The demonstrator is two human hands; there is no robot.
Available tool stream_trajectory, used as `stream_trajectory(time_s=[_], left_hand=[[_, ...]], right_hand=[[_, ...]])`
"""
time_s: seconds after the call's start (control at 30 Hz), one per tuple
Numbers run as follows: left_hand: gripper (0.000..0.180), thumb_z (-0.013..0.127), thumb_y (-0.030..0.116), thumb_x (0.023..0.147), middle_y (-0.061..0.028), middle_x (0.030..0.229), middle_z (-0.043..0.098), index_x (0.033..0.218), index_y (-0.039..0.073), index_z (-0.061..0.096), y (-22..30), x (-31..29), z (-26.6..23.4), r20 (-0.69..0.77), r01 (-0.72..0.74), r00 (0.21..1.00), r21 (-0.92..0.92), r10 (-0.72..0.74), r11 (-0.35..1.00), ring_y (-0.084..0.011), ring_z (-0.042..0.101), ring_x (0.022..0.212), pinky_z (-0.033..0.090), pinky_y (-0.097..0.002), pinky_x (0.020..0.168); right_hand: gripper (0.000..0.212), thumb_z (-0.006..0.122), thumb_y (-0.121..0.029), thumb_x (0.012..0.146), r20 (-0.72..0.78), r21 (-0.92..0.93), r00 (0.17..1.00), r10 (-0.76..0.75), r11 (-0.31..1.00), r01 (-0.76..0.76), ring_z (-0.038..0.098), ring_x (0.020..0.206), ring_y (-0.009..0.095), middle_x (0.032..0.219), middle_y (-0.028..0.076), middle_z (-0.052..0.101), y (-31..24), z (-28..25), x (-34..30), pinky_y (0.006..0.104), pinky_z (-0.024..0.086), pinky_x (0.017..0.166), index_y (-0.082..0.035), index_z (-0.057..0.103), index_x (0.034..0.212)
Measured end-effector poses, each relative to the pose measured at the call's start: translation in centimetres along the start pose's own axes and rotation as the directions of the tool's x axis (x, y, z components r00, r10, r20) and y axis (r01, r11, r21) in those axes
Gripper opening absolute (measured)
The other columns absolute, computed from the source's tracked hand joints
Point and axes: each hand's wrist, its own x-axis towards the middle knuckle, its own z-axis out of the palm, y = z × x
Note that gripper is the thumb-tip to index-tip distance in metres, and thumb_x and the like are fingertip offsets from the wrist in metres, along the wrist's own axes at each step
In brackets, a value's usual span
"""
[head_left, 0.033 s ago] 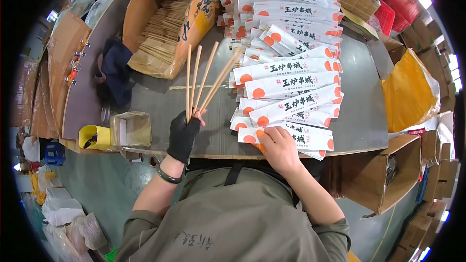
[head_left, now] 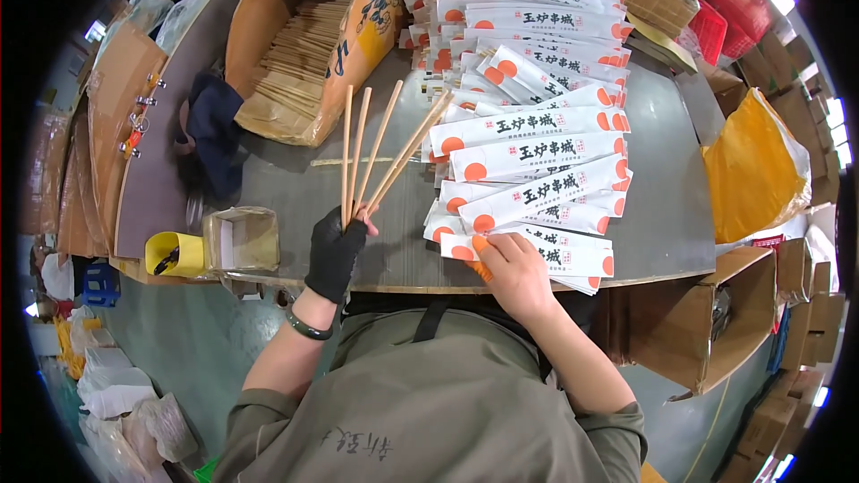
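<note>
My left hand (head_left: pixel 338 255), in a black fingerless glove, is closed round several bare wooden chopsticks (head_left: pixel 364 148). They fan upward from the fist over the grey table. Near the table's front edge, my right hand (head_left: pixel 514 270) has its fingers curled on the nearest white paper chopstick sleeve (head_left: pixel 577 256), which bears orange dots. Orange covering shows on at least one finger; the fingertips are partly hidden. Beyond that hand lies an overlapping pile of similar paper sleeves (head_left: pixel 537 148), reaching to the back of the table.
A tilted cardboard box (head_left: pixel 237 80) at back left holds many loose chopsticks. Dark cloth (head_left: pixel 215 125) lies beside it. At front left are a yellow container (head_left: pixel 183 255) and a small open carton (head_left: pixel 264 241). A yellow sack (head_left: pixel 761 170) and an open cardboard box (head_left: pixel 689 322) stand at right.
The left end of the sleeve under my right hand has shifted slightly right, and its orange dot is more covered. My left hand and the chopsticks have moved slightly.
</note>
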Motion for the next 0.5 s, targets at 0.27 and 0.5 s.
stream_trajectory(time_s=[0.27,0.5], left_hand=[[0.017,0.060,0.013,0.091,-0.0029,0.077,0.063,0.101,0.000,0.063,2.1,-1.4,-3.6,0.210,-0.046,0.977,0.135,0.016,0.990,-0.0093,0.057,0.070,0.046,-0.0244,0.067],[0.015,0.061,0.010,0.089,-0.0071,0.083,0.068,0.097,-0.002,0.065,4.7,-0.2,-6.2,0.374,-0.061,0.915,0.504,-0.154,0.862,-0.0139,0.062,0.075,0.049,-0.0294,0.072]], right_hand=[[0.024,0.079,-0.008,0.077,0.157,0.421,0.761,0.630,0.654,-0.628,0.050,0.065,0.011,0.073,0.003,0.054,1.6,-4.5,3.8,0.0262,0.042,0.061,0.001,0.057,0.078],[0.014,0.078,-0.005,0.076,0.228,0.377,0.837,0.498,0.748,-0.547,0.055,0.068,0.014,0.076,0.004,0.058,1.6,-6.4,4.3,0.0288,0.045,0.062,0.000,0.067,0.081]])
